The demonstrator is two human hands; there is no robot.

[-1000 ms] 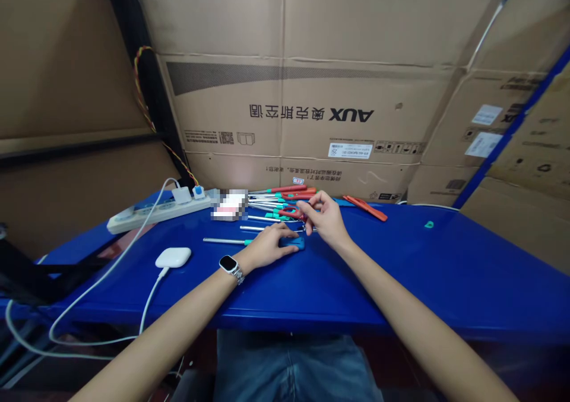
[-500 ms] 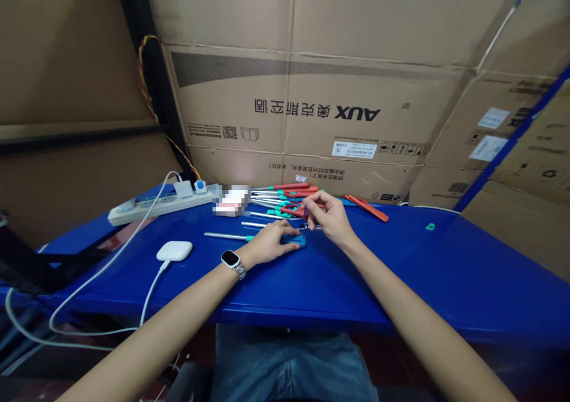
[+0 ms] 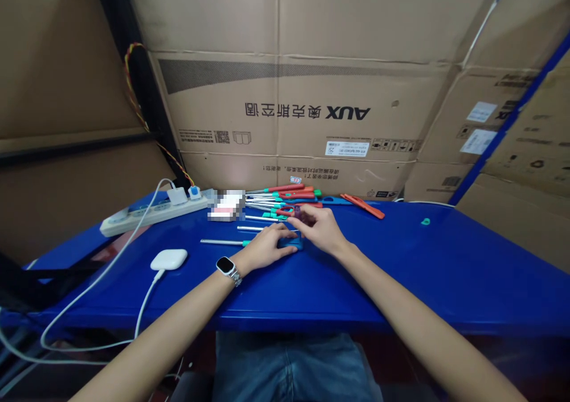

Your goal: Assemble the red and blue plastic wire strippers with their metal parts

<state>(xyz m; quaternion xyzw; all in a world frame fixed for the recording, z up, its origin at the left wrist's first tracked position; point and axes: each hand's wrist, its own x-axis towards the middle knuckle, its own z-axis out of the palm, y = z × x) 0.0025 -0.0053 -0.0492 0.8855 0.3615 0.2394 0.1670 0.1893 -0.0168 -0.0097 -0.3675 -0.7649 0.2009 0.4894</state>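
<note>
My left hand lies flat on a small blue plastic block on the blue tabletop — fingers together, pressing it. My right hand pinches a small dark part above it — just before the red-and-teal-handled screwdrivers.

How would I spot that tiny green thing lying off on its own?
Start at the blue table in front of the cardboard boxes. Look past the person's right hand to the far right edge. The small green piece lies there alone, well apart from the pile of red and green screwdrivers.
</note>
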